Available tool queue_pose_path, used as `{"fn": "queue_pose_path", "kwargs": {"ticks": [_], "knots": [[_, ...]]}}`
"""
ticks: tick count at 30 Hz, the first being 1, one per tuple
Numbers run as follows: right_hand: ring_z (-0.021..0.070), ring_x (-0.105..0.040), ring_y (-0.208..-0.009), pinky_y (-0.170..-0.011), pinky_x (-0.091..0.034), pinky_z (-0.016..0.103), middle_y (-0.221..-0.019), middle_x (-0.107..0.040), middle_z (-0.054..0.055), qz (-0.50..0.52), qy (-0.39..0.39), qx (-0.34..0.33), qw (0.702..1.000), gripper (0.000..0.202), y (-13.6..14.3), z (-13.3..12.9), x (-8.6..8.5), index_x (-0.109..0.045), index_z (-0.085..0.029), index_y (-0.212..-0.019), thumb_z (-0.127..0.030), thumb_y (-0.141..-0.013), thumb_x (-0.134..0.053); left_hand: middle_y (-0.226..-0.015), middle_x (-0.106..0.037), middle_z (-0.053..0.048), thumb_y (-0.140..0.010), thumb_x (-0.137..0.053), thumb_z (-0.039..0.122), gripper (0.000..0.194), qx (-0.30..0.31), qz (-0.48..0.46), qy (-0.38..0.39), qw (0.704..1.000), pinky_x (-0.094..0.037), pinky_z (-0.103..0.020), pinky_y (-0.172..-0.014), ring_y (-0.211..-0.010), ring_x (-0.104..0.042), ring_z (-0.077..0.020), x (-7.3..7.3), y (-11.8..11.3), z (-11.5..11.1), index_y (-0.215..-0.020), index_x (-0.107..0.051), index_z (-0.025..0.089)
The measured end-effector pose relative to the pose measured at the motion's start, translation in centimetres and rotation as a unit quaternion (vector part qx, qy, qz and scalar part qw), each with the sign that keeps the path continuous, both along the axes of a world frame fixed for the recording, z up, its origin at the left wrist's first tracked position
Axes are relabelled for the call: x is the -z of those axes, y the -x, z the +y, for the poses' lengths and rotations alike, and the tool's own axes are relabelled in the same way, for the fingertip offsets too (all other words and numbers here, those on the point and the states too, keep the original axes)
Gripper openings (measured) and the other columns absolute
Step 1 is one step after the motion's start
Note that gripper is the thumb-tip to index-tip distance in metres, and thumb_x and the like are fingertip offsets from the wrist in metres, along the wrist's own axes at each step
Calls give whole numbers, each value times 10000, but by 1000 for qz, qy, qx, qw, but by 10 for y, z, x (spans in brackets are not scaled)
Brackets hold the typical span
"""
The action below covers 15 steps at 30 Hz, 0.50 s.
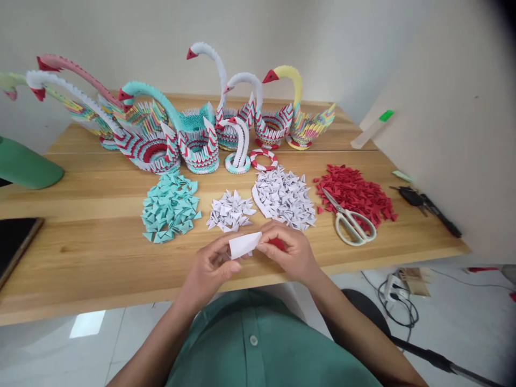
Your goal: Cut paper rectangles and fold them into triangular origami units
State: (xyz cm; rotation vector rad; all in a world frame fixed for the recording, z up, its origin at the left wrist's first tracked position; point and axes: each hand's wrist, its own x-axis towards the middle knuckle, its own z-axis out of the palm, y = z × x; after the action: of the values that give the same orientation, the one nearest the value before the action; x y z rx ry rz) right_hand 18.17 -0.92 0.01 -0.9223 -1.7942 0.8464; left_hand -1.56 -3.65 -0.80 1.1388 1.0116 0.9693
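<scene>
Between my two hands, above the table's front edge, is a small white rectangle of paper [245, 245]. My left hand [209, 269] holds its left side, with the thumb below and the fingers behind. At its right end, my right hand [288, 250] pinches the corner between thumb and fingers. Something red shows behind my right fingers; I cannot make out its form. Just beyond my hands lies a small heap of folded white paper triangles [230, 210]. A larger white heap [284, 196] sits to its right, and a turquoise heap [171, 207] to its left.
Cream-handled scissors [350, 226] rest against a heap of red paper triangles [357, 193]. Several folded-paper swans [147, 150] stand along the back, with a red-and-white ring [264, 159] before them. A green bottle [28, 164] and phone [18, 244] lie left; keys [411, 196] lie right.
</scene>
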Motion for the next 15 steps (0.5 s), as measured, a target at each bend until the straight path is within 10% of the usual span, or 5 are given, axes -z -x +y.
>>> {"fn": "queue_pose_path", "kwargs": {"ticks": [7, 11, 15], "knots": [[158, -638, -735, -690, -513, 286, -803, -685, 19, 16, 89, 41, 995, 33, 7, -8, 6, -652, -212, -845, -224, -821, -670, -789, -722, -54, -764, -697, 327, 184, -110, 88, -29, 990, -490, -271, -650, -693, -633, -180, 3, -10, -3, -860, -705, 171], [153, -631, -731, -689, -529, 279, -837, -675, 15, 34, 142, 30, 989, 341, 9, -11, 8, -629, -226, -1158, -249, -820, -671, -733, -726, -37, -789, -671, 326, 155, -130, 136, -70, 980, -482, -261, -613, -625, -626, -166, 2, -12, -4, -797, -724, 180], [156, -640, -720, -674, -530, 275, -832, -702, 18, 12, 141, 38, 989, 190, 11, -11, 5, -711, -212, -1017, -258, -844, -646, -701, -729, -23, -801, -663, 307, 137, -142, 155, -102, 972, -478, -254, -599, -611, -624, -165, 0, -12, -5, -778, -738, 195]]}}
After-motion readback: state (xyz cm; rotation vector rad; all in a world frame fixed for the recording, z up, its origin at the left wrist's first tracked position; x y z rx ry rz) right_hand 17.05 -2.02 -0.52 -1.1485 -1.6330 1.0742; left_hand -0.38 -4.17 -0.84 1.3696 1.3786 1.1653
